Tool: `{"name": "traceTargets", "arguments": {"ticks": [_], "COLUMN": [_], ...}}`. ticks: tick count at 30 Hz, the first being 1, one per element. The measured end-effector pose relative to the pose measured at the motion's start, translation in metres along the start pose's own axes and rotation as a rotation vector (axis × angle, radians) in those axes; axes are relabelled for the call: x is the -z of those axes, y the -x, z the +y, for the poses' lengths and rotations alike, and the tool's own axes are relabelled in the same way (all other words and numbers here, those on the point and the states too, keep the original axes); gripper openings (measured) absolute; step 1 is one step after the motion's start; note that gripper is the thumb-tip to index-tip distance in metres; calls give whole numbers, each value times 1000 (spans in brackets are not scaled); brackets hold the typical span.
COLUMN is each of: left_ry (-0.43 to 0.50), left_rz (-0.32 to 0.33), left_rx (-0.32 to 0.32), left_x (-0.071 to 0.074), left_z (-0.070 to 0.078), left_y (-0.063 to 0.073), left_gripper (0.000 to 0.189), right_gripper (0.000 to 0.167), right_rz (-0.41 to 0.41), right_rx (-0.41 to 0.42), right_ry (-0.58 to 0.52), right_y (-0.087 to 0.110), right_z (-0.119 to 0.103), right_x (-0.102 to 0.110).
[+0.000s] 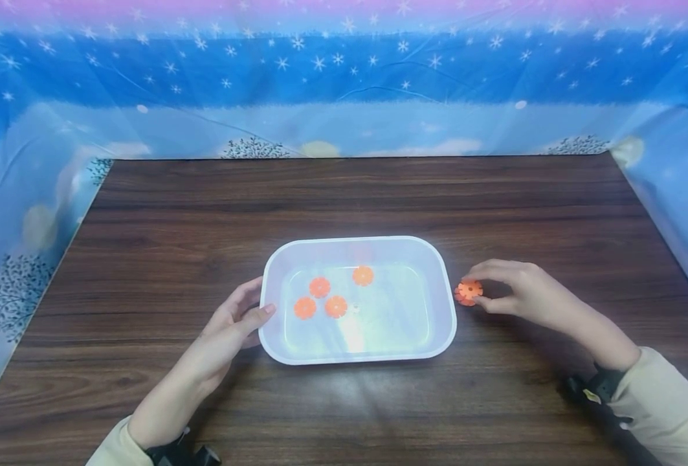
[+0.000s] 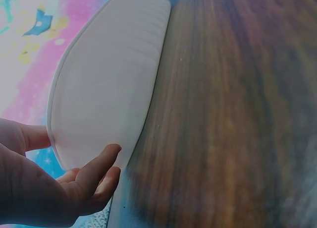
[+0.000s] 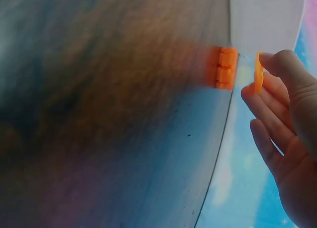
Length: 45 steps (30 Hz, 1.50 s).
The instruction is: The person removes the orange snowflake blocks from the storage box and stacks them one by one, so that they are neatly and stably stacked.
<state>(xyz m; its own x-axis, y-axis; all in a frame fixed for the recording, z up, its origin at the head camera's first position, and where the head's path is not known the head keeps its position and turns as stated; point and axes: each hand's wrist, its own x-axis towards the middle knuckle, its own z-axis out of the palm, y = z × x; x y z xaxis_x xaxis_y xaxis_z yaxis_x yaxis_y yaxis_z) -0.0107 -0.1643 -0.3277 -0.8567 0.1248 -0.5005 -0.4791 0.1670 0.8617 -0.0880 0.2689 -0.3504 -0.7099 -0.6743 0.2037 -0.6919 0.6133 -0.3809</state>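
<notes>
I have two hands: one left hand [image 1: 222, 338] and one right hand [image 1: 523, 292]. There is one white tub [image 1: 393, 314] on one counter [image 1: 344, 414]. I count four flat orange flowers [image 1: 336, 307] in the tub. I pinch one more orange flower [image 3: 258, 72] in my right hand, which makes five. There is also one little orange stack [image 3: 226, 68], but I can't tell how many are in it. I see two sleeves [image 1: 664, 395] and two black wrist things [image 1: 607, 383].
</notes>
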Motion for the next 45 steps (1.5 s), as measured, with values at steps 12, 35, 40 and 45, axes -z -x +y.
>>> {"name": "traceTargets", "arguments": {"ticks": [12, 35, 40, 45], "left_ry": [-1, 13, 19, 18], "left_rz": [6, 5, 5, 7], "left_rx": [2, -5, -1, 0], "left_x": [-1, -1, -1, -1], "left_z": [1, 0, 0, -1], "left_y": [1, 0, 0, 0], "left_gripper": [64, 63, 63, 63], "right_gripper": [38, 36, 34, 33], "right_rz": [-54, -115, -115, -112], "right_rx": [-40, -78, -82, -85], "right_ry": [58, 44, 39, 23], "right_y": [3, 2, 1, 1], "right_z": [2, 5, 4, 4], "right_x": [-1, -4, -4, -4]}}
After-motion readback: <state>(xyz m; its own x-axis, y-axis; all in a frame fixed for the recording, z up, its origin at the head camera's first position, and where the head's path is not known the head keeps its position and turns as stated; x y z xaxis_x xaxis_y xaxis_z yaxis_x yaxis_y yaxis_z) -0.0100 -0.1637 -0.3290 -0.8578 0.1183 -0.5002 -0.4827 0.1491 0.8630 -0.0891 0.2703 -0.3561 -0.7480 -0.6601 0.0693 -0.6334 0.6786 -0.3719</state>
